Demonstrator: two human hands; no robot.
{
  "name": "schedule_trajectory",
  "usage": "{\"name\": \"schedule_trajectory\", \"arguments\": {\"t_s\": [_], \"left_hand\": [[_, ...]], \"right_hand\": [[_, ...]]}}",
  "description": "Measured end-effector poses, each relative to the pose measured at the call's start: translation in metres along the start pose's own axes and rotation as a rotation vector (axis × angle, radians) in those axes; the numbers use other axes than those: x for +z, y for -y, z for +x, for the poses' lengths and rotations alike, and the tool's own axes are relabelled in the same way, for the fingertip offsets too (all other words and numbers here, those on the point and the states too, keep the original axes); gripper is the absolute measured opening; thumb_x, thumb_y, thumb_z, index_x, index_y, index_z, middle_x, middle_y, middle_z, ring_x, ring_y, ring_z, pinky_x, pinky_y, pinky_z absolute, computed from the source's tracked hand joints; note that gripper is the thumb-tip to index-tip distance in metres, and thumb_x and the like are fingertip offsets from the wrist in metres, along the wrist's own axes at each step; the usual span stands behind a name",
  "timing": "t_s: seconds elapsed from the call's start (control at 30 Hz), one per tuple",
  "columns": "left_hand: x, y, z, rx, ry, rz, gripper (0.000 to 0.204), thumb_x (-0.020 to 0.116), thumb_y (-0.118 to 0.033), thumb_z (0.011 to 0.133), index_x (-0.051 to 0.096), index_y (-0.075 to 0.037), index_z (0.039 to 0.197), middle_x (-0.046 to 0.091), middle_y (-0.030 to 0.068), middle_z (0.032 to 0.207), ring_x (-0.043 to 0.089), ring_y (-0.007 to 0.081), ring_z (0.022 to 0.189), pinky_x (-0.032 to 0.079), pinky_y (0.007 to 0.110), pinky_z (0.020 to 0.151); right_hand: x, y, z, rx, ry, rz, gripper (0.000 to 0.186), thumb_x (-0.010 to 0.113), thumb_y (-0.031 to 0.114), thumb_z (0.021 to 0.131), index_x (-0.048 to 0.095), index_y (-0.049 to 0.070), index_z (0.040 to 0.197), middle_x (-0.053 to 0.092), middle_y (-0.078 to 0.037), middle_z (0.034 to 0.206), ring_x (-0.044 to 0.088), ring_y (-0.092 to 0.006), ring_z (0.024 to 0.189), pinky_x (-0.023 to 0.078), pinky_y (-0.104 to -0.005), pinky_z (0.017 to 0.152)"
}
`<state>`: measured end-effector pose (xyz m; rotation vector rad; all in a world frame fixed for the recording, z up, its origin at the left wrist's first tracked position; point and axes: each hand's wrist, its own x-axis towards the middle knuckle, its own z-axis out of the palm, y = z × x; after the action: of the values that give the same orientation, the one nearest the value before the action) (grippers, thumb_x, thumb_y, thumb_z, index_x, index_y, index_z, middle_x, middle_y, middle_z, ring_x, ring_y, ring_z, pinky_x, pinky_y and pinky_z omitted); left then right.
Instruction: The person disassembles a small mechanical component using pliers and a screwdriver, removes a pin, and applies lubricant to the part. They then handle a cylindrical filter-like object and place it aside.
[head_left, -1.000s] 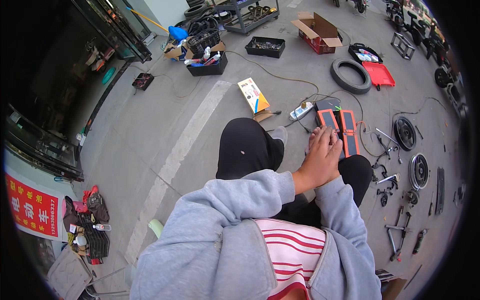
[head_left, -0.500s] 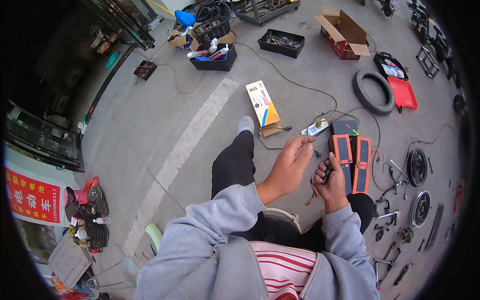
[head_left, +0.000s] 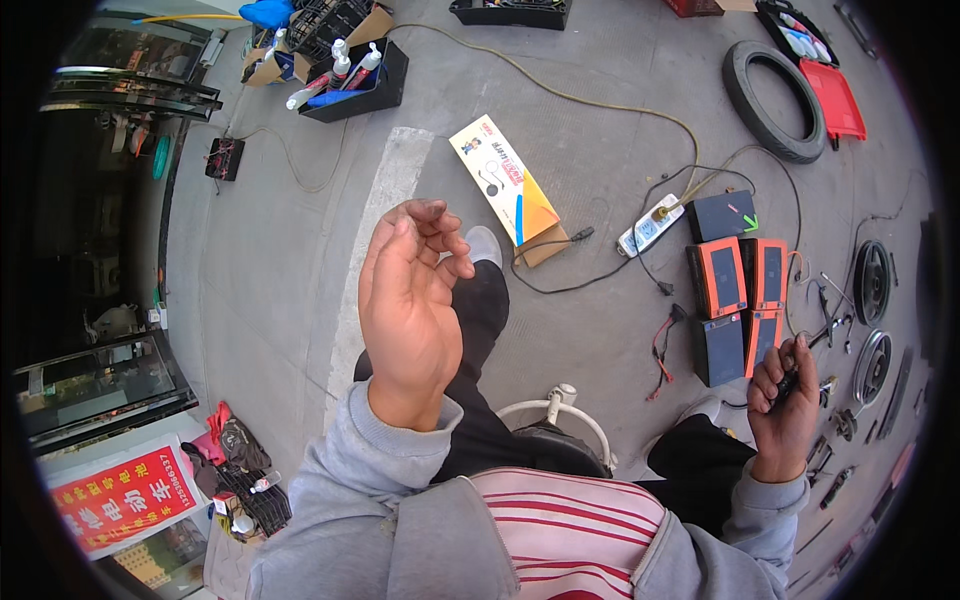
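My left hand (head_left: 415, 290) is raised palm up at the middle left, its fingers loosely curled and apart, with nothing in it. Over at the right, my right hand (head_left: 785, 420) is closed around a small black object (head_left: 785, 386); the fingers cover most of it, so its kind cannot be made out. Just beyond that hand stand several orange and black box-shaped battery packs (head_left: 722, 278) and a black box (head_left: 722, 216) with a green mark. A white power strip (head_left: 650, 228) with a plug in it lies left of the black box.
A long printed carton (head_left: 505, 180) lies ahead of my foot. Beyond are a black bin of bottles (head_left: 375, 95), a tire (head_left: 775, 100) and a red tool case (head_left: 832, 100). Cables (head_left: 560, 290) cross the floor. Wheels (head_left: 872, 282) and metal parts lie at the right.
My hands have moved apart: the left swung left with its palm turned up, the right went right and lower, still gripping the black object. The view has turned and shifted.
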<state>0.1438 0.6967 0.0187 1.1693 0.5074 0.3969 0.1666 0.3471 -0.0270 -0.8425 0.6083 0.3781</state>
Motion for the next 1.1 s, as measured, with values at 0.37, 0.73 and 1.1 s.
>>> {"name": "schedule_trajectory", "arguments": {"t_s": [0.37, 0.73, 1.1], "left_hand": [[0.002, 0.011, 0.110, -0.095, 0.398, 0.210, 0.030, 0.042, -0.025, 0.100, 0.056, -0.001, 0.107, 0.058, 0.0048, 0.092, 0.054, 0.0120, 0.081, 0.043, 0.026, 0.071], [-0.028, -0.001, 0.127, -0.244, 1.036, 0.245, 0.028, 0.046, -0.026, 0.099, 0.059, -0.001, 0.103, 0.058, 0.0015, 0.086, 0.050, 0.0061, 0.074, 0.043, 0.023, 0.066], [-0.156, -0.056, 0.246, -0.008, 0.961, 0.009, 0.019, 0.050, -0.019, 0.097, 0.059, -0.002, 0.098, 0.058, 0.0014, 0.082, 0.050, 0.0059, 0.071, 0.043, 0.022, 0.065]], "right_hand": [[0.050, -0.081, -0.093, -0.313, -0.075, 0.312, 0.029, 0.040, 0.028, 0.104, 0.033, 0.010, 0.082, 0.035, -0.002, 0.069, 0.033, -0.0090, 0.055, 0.033, -0.0212, 0.042], [0.057, -0.299, -0.061, -0.515, -0.372, 0.459, 0.028, 0.048, 0.029, 0.101, 0.043, 0.010, 0.082, 0.039, 0.000, 0.070, 0.036, -0.0088, 0.056, 0.031, -0.0220, 0.043], [0.198, -0.464, -0.101, -0.502, -0.556, 0.815, 0.025, 0.057, 0.027, 0.096, 0.050, 0.010, 0.079, 0.041, -0.001, 0.063, 0.033, -0.0102, 0.046, 0.026, -0.0232, 0.036]]}}
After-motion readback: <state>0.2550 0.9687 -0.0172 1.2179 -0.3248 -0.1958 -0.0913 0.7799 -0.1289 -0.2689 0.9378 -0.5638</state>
